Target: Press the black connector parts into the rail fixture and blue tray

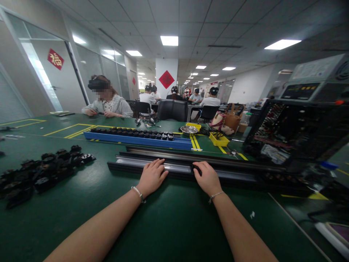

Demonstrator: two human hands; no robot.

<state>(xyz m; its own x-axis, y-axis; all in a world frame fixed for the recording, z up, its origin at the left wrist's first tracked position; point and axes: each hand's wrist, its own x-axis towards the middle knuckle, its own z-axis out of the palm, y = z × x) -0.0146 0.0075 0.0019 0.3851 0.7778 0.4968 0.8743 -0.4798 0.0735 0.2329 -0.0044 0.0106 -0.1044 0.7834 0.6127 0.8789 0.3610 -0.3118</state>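
Observation:
A long dark rail with a glossy grey channel lies across the green table in front of me. My left hand rests on its near side, fingers stretched out over the channel and holding nothing. Further right, my right hand is curled at the channel, closed on a small black part mostly covered by its fingers. Right behind runs a second long dark rail, parallel to the first.
Many black parts are heaped at left. Behind the rails stands a blue rail lined with black pieces, near a metal bowl and a yellow bin. An opened computer case rises at right. Across the table sits a person.

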